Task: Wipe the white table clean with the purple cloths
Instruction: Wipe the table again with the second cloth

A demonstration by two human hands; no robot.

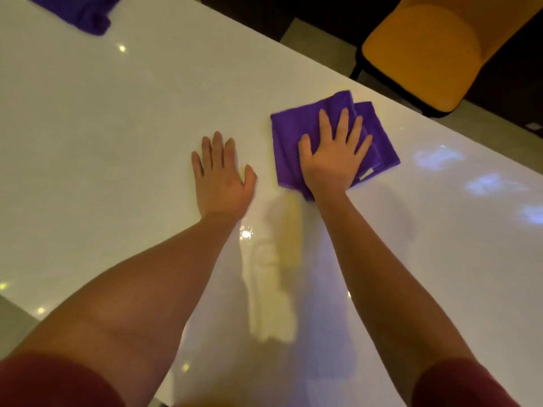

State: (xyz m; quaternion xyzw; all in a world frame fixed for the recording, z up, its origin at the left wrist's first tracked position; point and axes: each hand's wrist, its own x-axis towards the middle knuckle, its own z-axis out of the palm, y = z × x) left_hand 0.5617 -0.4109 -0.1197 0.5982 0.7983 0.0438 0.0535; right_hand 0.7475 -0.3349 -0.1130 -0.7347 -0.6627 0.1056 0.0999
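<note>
A folded purple cloth (pixel 291 133) lies flat on the glossy white table (pixel 117 118), near its far right edge. My right hand (pixel 333 155) presses down on this cloth with fingers spread. My left hand (pixel 223 177) rests palm down on the bare table just left of the cloth, fingers apart and holding nothing. A second purple cloth (pixel 79 11) lies bunched at the far left corner of the table, away from both hands.
An orange chair (pixel 426 51) with a dark frame stands beyond the table's far right edge. The table's near left corner shows at the lower left, with grey floor (pixel 11 318) beside it. Ceiling lights reflect in the tabletop.
</note>
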